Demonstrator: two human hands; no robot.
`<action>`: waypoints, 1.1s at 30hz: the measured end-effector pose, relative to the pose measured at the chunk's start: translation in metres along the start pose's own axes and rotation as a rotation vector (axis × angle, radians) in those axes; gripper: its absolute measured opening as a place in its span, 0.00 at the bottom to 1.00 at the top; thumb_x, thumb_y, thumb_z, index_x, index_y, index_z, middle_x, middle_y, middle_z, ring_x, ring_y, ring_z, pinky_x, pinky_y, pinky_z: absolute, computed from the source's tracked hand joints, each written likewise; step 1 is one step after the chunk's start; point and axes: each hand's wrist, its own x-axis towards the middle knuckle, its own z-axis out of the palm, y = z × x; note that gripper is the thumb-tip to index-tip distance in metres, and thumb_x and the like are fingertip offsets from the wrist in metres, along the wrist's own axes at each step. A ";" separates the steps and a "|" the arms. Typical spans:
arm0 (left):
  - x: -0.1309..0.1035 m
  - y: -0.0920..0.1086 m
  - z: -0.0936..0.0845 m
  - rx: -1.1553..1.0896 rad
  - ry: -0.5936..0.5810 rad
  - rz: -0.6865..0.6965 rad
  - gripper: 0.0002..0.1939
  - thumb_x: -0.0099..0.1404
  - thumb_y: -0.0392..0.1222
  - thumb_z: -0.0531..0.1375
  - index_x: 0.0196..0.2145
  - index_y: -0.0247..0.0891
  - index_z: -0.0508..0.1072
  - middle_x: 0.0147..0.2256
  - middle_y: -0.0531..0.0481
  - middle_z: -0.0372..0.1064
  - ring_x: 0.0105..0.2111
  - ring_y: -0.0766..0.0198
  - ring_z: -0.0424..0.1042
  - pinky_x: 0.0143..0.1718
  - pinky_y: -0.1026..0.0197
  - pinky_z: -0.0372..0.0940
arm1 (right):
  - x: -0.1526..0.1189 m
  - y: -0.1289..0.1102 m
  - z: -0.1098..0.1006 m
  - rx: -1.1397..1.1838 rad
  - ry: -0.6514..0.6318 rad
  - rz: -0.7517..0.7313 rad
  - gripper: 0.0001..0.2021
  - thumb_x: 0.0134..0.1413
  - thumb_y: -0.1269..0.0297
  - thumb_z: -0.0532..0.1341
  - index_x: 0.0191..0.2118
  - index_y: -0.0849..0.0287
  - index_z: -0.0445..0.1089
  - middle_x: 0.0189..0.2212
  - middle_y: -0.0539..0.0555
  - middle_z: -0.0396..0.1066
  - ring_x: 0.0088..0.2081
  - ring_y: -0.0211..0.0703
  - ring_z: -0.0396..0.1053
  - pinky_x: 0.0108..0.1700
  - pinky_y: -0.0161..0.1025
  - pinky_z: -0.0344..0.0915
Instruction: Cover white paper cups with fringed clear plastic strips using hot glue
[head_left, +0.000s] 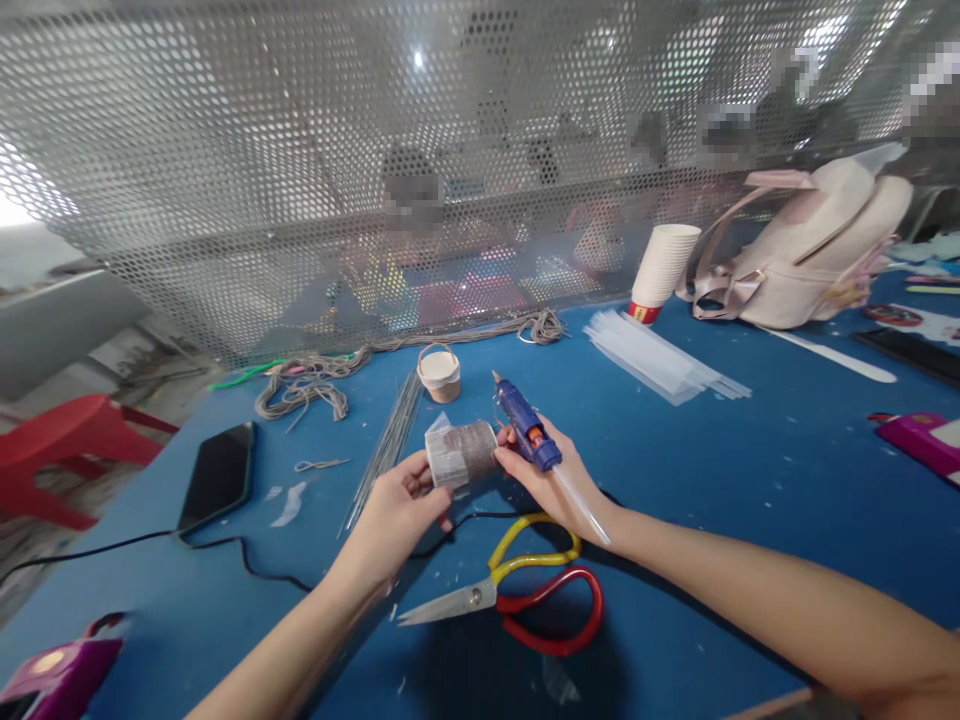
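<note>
My left hand (409, 505) grips the white end of a small cup (471, 451) lying on its side, partly wrapped in grey-brown cord with a translucent strip around it. My right hand (559, 480) holds a blue glue gun (525, 420), its nozzle up and to the left and a clear glue stick out of its back; its fingertips touch the cup's other end. Below the hands, scissors (487, 595) with one yellow and one red handle lie on the blue table (720, 470). A small basket with a handle (439, 374) stands just beyond the cup.
Thin wires (386, 445), grey cord (304, 388) and a black phone (219, 475) lie to the left. Translucent strips (660, 355), stacked paper cups (664, 268) and a pale backpack (810, 245) are at the right. A perforated metal screen (300, 180) borders the far edge.
</note>
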 end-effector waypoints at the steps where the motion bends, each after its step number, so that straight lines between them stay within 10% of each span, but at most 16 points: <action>1: 0.001 -0.001 0.000 -0.037 0.006 -0.003 0.19 0.47 0.33 0.61 0.40 0.34 0.76 0.35 0.47 0.76 0.23 0.67 0.67 0.21 0.67 0.64 | -0.001 -0.001 0.000 -0.009 0.011 -0.019 0.07 0.52 0.63 0.60 0.35 0.58 0.62 0.31 0.50 0.68 0.29 0.37 0.66 0.35 0.36 0.64; 10: 0.004 -0.008 0.009 -0.271 0.088 0.003 0.21 0.46 0.33 0.65 0.41 0.33 0.74 0.39 0.44 0.76 0.33 0.62 0.73 0.27 0.66 0.68 | -0.012 -0.011 0.004 -0.178 -0.159 -0.190 0.06 0.51 0.70 0.59 0.36 0.57 0.61 0.32 0.51 0.69 0.31 0.39 0.67 0.34 0.36 0.64; 33: -0.004 -0.011 0.022 -0.269 0.048 0.063 0.18 0.53 0.40 0.65 0.42 0.34 0.71 0.41 0.45 0.76 0.36 0.61 0.75 0.38 0.62 0.70 | -0.010 -0.007 0.009 -0.209 -0.078 -0.193 0.06 0.51 0.68 0.60 0.34 0.57 0.60 0.27 0.48 0.66 0.26 0.36 0.66 0.30 0.33 0.63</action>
